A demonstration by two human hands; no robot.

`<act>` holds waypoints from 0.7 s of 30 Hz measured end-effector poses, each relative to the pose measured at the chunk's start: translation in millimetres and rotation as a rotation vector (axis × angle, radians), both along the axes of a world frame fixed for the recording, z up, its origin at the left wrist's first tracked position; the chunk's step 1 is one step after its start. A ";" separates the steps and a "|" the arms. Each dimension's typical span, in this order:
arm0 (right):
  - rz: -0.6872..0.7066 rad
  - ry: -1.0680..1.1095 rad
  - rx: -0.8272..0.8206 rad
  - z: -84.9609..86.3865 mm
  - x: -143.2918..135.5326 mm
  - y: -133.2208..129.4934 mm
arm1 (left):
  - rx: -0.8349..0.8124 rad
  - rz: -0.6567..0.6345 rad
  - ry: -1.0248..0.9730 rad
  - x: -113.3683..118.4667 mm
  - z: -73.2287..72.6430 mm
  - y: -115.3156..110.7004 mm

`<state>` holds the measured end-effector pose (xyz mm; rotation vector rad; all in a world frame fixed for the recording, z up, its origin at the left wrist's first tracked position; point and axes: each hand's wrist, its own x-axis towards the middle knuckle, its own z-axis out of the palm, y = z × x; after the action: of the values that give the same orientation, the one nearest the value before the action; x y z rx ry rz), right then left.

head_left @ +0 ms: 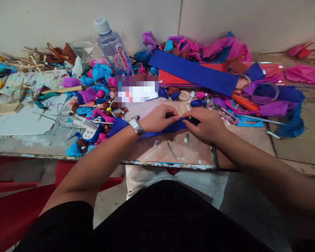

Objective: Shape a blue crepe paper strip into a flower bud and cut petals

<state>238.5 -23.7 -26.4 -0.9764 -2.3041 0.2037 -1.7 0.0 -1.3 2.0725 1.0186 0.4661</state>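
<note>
Blue paper (160, 134) lies at the near side of the cluttered worktable (183, 154), under and between the two hands, its left corner showing past the wristwatch (137, 126) and its right end running in under the right fingers. The step in hand looks like working the upper edge of the sheet with the fingertips, perhaps a fold or a gather; the detail at the tips is too small to tell which. To do it well, I would keep the pinches close together, as they are here, so that the edge stays taut in the short gap and any crease comes out even. Light pressure should do, since thin paper like this probably tears or wrinkles if pulled sideways. It would also help to keep the left wrist light, as the sheet passes beneath it and could be dragged

As for the grip, the left hand (160, 118) has thumb and forefinger brought together at the tips, clamped on the paper's edge. The right hand (203, 122) meets it almost tip to tip, thumb and forefinger likewise closed on the edge, with a bit of blue showing in the hollow behind them; neither hand holds anything else
</note>
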 end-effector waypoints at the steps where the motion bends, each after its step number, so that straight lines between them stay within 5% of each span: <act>1: 0.000 0.002 0.003 0.1 0.0 0.0 | -0.001 -0.003 -0.013 0.0 -0.5 0.2; 21: -0.014 -0.006 0.021 -2.2 0.2 0.1 | 0.071 0.036 0.011 3.8 -6.0 -3.0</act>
<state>238.7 -23.6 -28.6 -0.9841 -2.2992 0.1707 2.0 -3.0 -7.2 2.1243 1.0605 0.5165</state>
